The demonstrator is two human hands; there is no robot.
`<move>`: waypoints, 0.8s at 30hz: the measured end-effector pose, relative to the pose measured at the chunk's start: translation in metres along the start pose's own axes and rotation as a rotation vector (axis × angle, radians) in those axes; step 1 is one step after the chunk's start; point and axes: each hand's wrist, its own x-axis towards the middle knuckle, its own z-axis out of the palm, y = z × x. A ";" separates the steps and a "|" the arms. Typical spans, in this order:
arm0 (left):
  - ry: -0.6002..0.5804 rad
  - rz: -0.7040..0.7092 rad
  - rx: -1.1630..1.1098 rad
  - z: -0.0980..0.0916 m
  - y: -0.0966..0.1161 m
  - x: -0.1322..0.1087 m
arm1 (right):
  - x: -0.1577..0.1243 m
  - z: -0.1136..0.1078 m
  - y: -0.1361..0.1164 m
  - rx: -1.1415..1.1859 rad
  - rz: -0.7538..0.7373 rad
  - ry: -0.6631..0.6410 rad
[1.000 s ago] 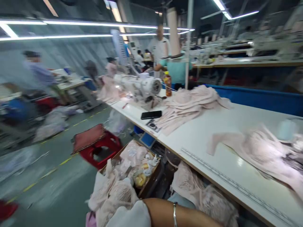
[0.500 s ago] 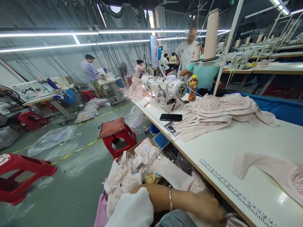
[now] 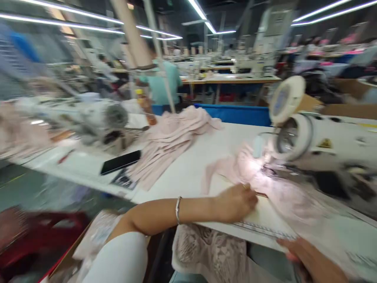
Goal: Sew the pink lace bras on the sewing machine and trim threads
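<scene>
Fabric: a pale pink lace piece is spread on the white surface, just in front of the sewing machine and under its lamp glare.
Left hand: the left hand is laid on the near edge of the piece; the fingers are curled together over something thin, though what is pinched cannot be told through the blur.
Right hand: the right hand is seen low at the surface's front edge, blurred; its fingers cannot be judged.
Handling: the lace is best kept flat and fed evenly, both hands guiding it so the thin cloth is not puckered.
Materials: the lace looks soft, sheer and limp; the machine is smooth, rounded, hard.
Nearby: a stack of pink pieces and a black phone are set to the left.
</scene>
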 end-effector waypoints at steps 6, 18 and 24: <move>-0.233 0.099 0.183 0.007 -0.049 0.050 | 0.068 -0.001 0.092 -0.354 0.359 -0.138; -0.189 -0.016 0.140 0.021 -0.048 0.058 | 0.093 0.026 0.157 -0.574 0.210 -0.349; -0.104 -0.022 0.135 0.025 -0.053 0.054 | 0.096 0.016 0.151 -0.298 0.056 -0.485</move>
